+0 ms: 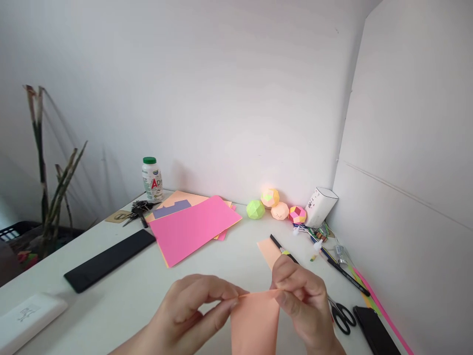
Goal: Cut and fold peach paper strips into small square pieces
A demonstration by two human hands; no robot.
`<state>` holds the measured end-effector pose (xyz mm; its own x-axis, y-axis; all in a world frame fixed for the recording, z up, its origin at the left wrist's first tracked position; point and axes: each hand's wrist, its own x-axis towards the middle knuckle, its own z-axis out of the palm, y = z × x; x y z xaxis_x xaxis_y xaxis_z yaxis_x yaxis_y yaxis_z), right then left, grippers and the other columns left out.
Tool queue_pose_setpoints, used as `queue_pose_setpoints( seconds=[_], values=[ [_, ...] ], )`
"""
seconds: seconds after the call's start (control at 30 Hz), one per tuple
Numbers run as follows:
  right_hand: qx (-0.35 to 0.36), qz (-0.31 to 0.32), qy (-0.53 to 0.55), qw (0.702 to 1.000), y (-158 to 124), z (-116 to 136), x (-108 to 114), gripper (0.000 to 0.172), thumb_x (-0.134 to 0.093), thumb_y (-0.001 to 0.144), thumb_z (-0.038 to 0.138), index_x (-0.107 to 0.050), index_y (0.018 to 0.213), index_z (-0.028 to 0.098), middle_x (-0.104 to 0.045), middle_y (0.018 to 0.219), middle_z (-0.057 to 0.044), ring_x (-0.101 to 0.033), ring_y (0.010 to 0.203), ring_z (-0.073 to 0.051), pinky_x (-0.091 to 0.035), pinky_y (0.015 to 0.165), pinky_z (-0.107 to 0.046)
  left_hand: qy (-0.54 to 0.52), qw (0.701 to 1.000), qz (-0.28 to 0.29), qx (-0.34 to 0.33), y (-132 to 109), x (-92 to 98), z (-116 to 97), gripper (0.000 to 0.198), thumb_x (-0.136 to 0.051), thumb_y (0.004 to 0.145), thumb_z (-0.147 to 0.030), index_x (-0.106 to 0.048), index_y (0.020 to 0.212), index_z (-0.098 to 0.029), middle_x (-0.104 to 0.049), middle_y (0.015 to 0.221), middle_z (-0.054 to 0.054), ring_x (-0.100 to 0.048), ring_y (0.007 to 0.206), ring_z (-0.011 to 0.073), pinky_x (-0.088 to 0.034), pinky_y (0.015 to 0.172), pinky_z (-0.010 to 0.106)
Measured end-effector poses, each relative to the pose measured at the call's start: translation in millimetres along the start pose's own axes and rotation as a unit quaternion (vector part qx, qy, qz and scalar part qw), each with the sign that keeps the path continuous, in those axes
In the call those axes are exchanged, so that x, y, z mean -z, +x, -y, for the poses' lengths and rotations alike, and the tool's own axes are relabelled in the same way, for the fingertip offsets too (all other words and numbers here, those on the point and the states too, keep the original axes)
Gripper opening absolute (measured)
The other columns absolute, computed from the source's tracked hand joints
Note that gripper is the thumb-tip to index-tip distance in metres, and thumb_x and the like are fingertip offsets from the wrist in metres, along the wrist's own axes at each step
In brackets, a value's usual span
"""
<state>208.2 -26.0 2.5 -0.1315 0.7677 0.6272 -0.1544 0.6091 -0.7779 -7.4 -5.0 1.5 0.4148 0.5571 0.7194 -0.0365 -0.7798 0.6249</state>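
A strip of orange paper [254, 325] hangs between my two hands at the bottom middle, its lower end cut off by the frame. My left hand [199, 305] pinches the top left corner between thumb and finger. At the top right corner, my right hand [303, 301] grips the same paper in a pinch. The upper edge runs almost level from one hand to the other. Behind my right hand lies a paler orange piece of paper [268, 252], with a dark slim tool [281, 245] partly over it; my hand hides part of both.
Pink sheets [195, 229] lie at the back left near a white bottle [152, 182] and a black bar [111, 259]. Folded paper balls [255, 209] sit along the wall. On the right are scissors [343, 317], a phone [375, 330] and pens [345, 271]. A white case [29, 320] stands front left.
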Motion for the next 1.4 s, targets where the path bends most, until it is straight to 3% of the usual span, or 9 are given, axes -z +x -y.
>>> queue_pose_setpoints(
  seconds=[0.43, 0.6, 0.83, 0.97, 1.13, 1.4],
  values=[
    [-0.005, -0.018, -0.011, 1.0, -2.0, 6.2, -6.8, 0.006, -0.065, 0.086, 0.025, -0.069, 0.082, 0.027, -0.058, 0.065, -0.001, -0.052, 0.066, -0.017, -0.043, 0.058, -0.033, 0.009, 1.0, 0.001, 0.028, -7.1, 1.0, 3.5, 0.024, -0.058, 0.084, -0.006, -0.062, 0.096, -0.027, -0.075, 0.083, -0.002, -0.071, 0.07, 0.0136, -0.056, 0.061, 0.016],
    [0.009, -0.022, -0.062, 0.998, -1.9, 10.2, -8.6, 0.009, -0.06, 0.089, 0.022, -0.065, 0.081, 0.024, -0.054, 0.067, 0.0, -0.05, 0.065, -0.016, -0.043, 0.058, -0.031, -0.004, 1.0, 0.001, 0.03, -6.3, -0.2, 4.4, 0.025, -0.057, 0.085, -0.006, -0.06, 0.097, -0.028, -0.075, 0.084, -0.004, -0.071, 0.072, 0.011, -0.056, 0.064, 0.014],
    [0.017, -0.001, -0.155, 0.988, -0.7, 12.4, -6.5, 0.009, -0.062, 0.086, 0.015, -0.067, 0.085, 0.023, -0.061, 0.071, -0.002, -0.055, 0.069, -0.017, -0.046, 0.062, -0.033, -0.018, 0.998, -0.008, 0.065, 0.7, -3.9, -0.4, 0.019, -0.057, 0.086, -0.007, -0.061, 0.09, -0.025, -0.074, 0.079, -0.005, -0.07, 0.068, 0.0096, -0.055, 0.062, 0.013],
    [0.001, -0.023, -0.149, 0.989, 0.9, 12.5, -6.6, 0.01, -0.061, 0.086, 0.016, -0.066, 0.08, 0.022, -0.061, 0.067, -0.002, -0.055, 0.066, -0.017, -0.045, 0.058, -0.031, -0.037, 0.996, -0.006, 0.086, 2.5, -4.7, -1.2, 0.017, -0.056, 0.087, -0.008, -0.061, 0.092, -0.023, -0.074, 0.077, -0.003, -0.07, 0.067, 0.011, -0.056, 0.06, 0.015],
    [-0.031, -0.035, -0.127, 0.991, 2.9, 14.1, -6.3, 0.01, -0.062, 0.086, 0.018, -0.066, 0.078, 0.022, -0.058, 0.066, -0.002, -0.053, 0.063, -0.016, -0.044, 0.057, -0.03, -0.019, 0.999, -0.013, 0.049, 0.7, -3.6, -0.5, 0.026, -0.058, 0.086, -0.005, -0.061, 0.102, -0.026, -0.075, 0.082, -0.002, -0.07, 0.069, 0.0121, -0.056, 0.061, 0.018],
    [-0.061, -0.042, -0.103, 0.992, 1.0, 9.5, -5.7, 0.009, -0.062, 0.086, 0.02, -0.065, 0.078, 0.022, -0.056, 0.066, 0.0, -0.052, 0.063, -0.014, -0.044, 0.056, -0.026, 0.0, 0.998, -0.039, 0.059, 4.0, -5.3, -2.9, 0.013, -0.063, 0.085, -0.011, -0.065, 0.092, -0.021, -0.075, 0.074, 0.0, -0.07, 0.061, 0.0137, -0.053, 0.053, 0.019]
  ],
)
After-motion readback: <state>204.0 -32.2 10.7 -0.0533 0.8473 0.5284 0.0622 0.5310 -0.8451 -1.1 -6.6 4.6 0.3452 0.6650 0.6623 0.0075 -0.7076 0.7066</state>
